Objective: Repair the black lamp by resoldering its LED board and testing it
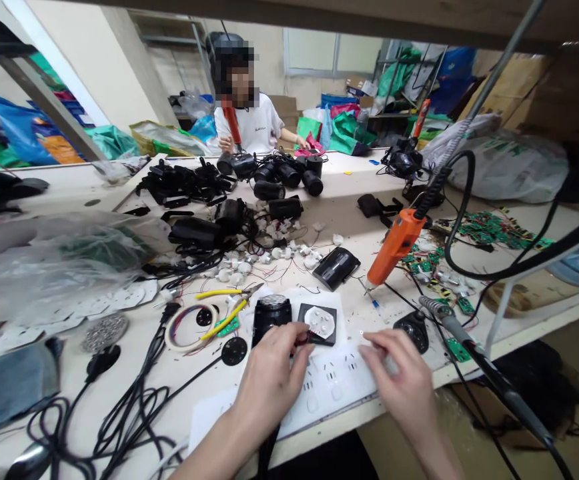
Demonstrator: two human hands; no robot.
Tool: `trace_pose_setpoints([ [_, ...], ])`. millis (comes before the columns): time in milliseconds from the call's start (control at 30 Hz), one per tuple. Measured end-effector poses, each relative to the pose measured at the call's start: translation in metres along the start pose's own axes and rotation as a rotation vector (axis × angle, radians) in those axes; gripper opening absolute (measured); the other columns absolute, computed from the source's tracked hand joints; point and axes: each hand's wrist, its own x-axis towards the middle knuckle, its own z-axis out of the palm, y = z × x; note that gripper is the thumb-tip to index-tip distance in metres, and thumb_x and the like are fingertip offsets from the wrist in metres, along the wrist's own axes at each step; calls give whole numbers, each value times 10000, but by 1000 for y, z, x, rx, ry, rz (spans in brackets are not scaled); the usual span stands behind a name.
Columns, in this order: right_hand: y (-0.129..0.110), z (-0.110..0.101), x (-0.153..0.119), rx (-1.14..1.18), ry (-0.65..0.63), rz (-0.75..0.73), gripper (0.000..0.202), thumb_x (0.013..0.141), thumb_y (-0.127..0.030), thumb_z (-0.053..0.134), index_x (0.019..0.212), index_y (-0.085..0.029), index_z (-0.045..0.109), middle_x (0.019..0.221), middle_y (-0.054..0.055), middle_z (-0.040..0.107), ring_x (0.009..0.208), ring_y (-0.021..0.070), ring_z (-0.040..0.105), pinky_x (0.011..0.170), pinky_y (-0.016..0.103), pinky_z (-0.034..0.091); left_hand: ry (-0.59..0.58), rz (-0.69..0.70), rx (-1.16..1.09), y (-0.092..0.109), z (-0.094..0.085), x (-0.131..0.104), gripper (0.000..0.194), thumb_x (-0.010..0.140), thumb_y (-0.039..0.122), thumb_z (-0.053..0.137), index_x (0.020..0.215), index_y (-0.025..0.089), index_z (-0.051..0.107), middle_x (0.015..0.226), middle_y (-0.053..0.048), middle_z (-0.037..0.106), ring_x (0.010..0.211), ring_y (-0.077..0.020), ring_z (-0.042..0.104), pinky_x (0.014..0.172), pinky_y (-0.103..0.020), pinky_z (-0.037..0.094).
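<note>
My left hand (277, 367) is closed, thumb and fingers bent together beside a black cylindrical housing (272, 313); dark red wire shows at its fingertips, but its grip is hidden. Just beyond those fingertips, a white octagonal piece with round studs (319, 323) rests on a square black block (337, 317). To the right, my right hand (399, 373) hovers low over the table edge, thumb and forefinger apart, with a tiny pale bit near the forefinger tip. Under both hands lies a white sheet with printed slot shapes (332, 373).
An orange electric screwdriver (394, 247) hangs at right, near a soldering iron (489, 367) and green circuit boards (499, 230). Yellow-handled pliers (224, 319) lie across a tape roll (174, 333). Black cables (134, 407) tangle at left. A person (254, 123) sits opposite, behind black housings (289, 173).
</note>
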Motion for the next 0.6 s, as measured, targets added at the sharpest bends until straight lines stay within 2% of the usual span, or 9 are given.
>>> trace_pose_setpoints([
  [100,15,-35,-23,-33,276,233,295,857,-458,690,768,-182,632,738,49,616,655,202,593,579,292,494,-21,-20,58,-1,1,1,251,864,316,599,1091,220,641,934,-46,708,676,-182,595,672,-290,463],
  [167,22,-54,-29,-23,479,422,419,750,-538,773,837,-165,605,724,39,606,618,188,579,571,283,483,1,1,69,-1,-2,1,242,919,346,511,1092,230,635,934,-33,699,702,-178,603,687,-292,473],
  [233,25,-66,-26,-6,598,479,610,660,-572,831,1024,-145,590,771,32,593,646,188,584,601,287,486,56,25,88,0,-6,3,262,953,383,456,1059,236,645,920,-27,675,744,-176,606,703,-293,476],
  [300,25,-71,-14,-73,597,405,819,632,-599,841,1229,-124,542,781,18,571,641,183,575,604,289,484,107,60,130,3,-10,6,277,949,416,468,1038,229,652,921,-33,639,729,-170,590,671,-292,474],
  [333,24,-71,-6,-154,558,347,855,654,-612,824,1286,-116,531,762,11,563,611,176,563,584,285,476,120,87,160,3,-11,7,272,937,424,492,1026,223,654,927,-39,624,732,-173,584,659,-295,474],
  [367,24,-71,2,-244,505,286,823,704,-612,791,1309,-115,539,755,17,573,595,175,562,576,288,473,121,122,190,4,-12,8,257,921,420,521,1006,218,654,934,-45,614,754,-181,584,667,-302,478],
  [467,21,-72,18,-412,356,61,502,910,-537,615,1201,-129,649,864,86,666,704,216,636,665,326,498,40,221,238,1,-9,10,158,884,341,571,951,213,635,975,-56,610,912,-223,590,784,-345,491],
  [533,17,-77,19,-440,324,-52,405,980,-473,524,1101,-125,692,937,116,693,818,247,663,744,347,499,-42,218,224,-3,-5,11,112,875,275,557,952,212,609,998,-55,609,948,-222,589,830,-356,490],
  [600,10,-87,8,-434,370,-57,380,987,-443,524,1059,-118,706,883,113,696,787,243,665,715,334,498,-87,155,208,-8,-2,11,106,868,249,543,956,210,585,987,-52,607,918,-214,596,806,-349,495],
])
